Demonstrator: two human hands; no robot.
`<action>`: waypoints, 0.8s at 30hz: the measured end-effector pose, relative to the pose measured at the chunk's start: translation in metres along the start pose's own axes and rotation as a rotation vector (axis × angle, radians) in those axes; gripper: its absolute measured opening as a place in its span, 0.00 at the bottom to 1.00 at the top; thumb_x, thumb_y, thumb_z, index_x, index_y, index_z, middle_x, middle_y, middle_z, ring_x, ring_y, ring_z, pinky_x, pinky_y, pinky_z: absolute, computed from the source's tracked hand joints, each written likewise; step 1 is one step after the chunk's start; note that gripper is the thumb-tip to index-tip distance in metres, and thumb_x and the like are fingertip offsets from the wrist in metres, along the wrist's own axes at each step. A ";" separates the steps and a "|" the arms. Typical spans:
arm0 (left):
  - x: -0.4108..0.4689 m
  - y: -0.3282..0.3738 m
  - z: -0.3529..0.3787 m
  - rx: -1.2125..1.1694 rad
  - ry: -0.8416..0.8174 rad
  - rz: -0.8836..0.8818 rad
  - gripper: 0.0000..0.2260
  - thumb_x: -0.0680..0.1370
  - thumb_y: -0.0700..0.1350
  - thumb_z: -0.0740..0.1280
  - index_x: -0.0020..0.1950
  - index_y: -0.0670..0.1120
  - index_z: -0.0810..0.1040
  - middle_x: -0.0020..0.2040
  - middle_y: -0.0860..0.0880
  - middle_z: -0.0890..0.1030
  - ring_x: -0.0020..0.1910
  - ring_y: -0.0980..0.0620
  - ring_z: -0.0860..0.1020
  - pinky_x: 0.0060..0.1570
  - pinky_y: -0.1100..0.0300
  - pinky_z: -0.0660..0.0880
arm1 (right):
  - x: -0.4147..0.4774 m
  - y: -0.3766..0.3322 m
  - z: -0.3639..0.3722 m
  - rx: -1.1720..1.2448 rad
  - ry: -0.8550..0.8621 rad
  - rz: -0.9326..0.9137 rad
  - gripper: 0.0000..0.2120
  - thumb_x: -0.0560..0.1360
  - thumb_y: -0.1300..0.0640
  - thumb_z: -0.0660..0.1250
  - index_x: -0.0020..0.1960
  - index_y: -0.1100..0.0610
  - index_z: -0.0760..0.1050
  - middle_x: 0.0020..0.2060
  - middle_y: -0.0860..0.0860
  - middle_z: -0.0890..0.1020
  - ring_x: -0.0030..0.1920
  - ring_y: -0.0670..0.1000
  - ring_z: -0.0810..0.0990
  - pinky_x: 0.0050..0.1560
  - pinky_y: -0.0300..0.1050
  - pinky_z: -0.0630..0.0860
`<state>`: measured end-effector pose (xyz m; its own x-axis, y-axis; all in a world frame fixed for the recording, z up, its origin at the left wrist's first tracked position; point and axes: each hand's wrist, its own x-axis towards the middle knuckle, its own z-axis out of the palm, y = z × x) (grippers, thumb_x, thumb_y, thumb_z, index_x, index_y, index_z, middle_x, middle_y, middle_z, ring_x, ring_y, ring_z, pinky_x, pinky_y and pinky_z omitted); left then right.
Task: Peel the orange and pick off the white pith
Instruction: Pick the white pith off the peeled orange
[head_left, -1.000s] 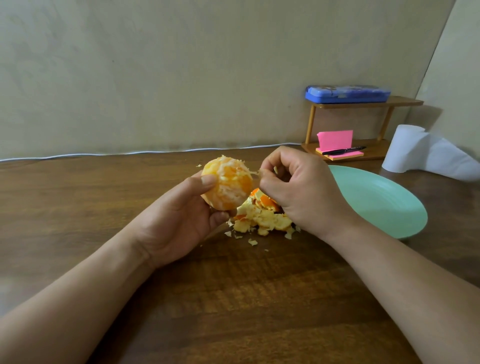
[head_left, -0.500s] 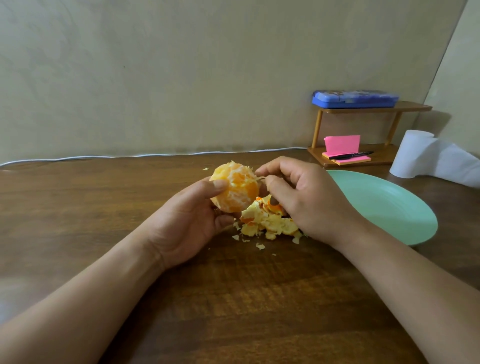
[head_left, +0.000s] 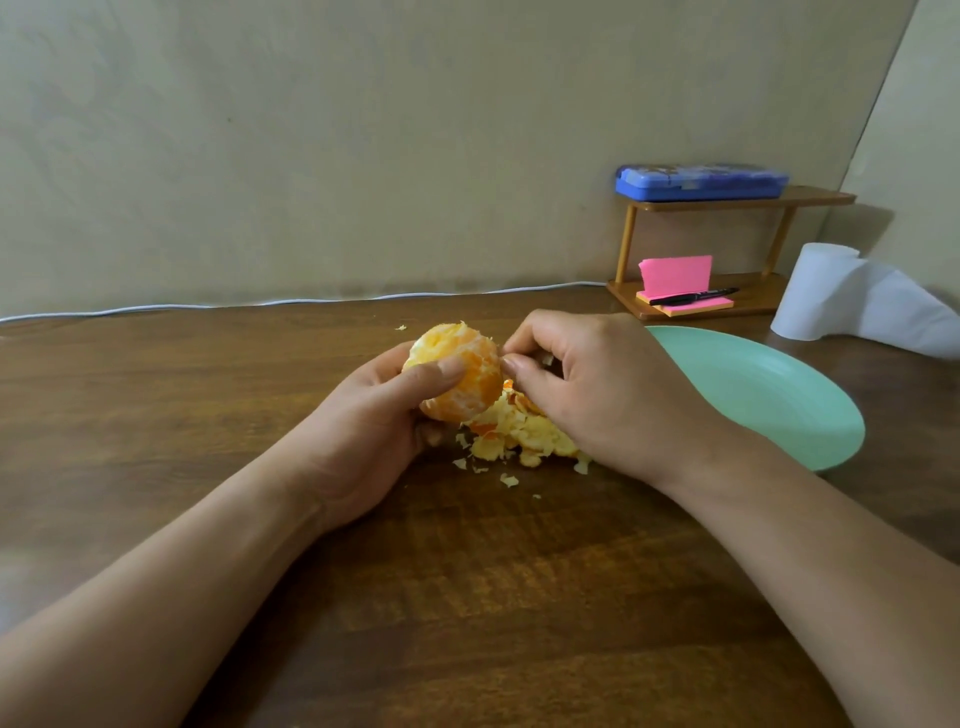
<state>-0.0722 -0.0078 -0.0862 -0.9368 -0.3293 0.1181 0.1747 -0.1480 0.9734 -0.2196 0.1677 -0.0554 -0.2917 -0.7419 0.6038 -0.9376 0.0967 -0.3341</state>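
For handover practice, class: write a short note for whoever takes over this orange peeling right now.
Left hand grips the orange. Right hand pinches at the orange's right side.
Peel scraps lie piled on the table beneath the hands; a green plate sits to the right.
Done: the rind looks fully off.
Left: pick off the pale pith patches on the fruit, turning it to check the hidden side.
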 end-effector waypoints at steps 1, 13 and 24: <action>0.000 0.000 0.001 0.006 0.004 0.006 0.22 0.79 0.50 0.73 0.70 0.41 0.80 0.63 0.39 0.83 0.62 0.41 0.80 0.71 0.32 0.69 | 0.000 -0.001 0.000 -0.034 0.014 -0.017 0.05 0.83 0.55 0.70 0.51 0.52 0.84 0.40 0.44 0.85 0.41 0.45 0.83 0.41 0.48 0.82; 0.001 0.000 0.007 -0.049 0.023 0.004 0.25 0.71 0.53 0.75 0.64 0.45 0.83 0.51 0.48 0.83 0.44 0.55 0.80 0.36 0.62 0.72 | -0.002 -0.002 0.010 0.245 0.076 0.153 0.03 0.80 0.57 0.73 0.47 0.52 0.83 0.39 0.44 0.84 0.42 0.46 0.84 0.39 0.37 0.80; -0.003 0.006 0.003 -0.197 0.018 -0.035 0.23 0.69 0.52 0.75 0.62 0.45 0.84 0.54 0.43 0.82 0.44 0.49 0.76 0.34 0.61 0.72 | 0.001 0.009 0.008 0.231 -0.014 0.241 0.07 0.85 0.55 0.67 0.54 0.49 0.84 0.42 0.42 0.86 0.44 0.41 0.84 0.42 0.34 0.81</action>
<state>-0.0691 -0.0047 -0.0804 -0.9380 -0.3375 0.0795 0.1999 -0.3390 0.9193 -0.2271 0.1628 -0.0635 -0.4960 -0.7248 0.4782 -0.7736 0.1186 -0.6225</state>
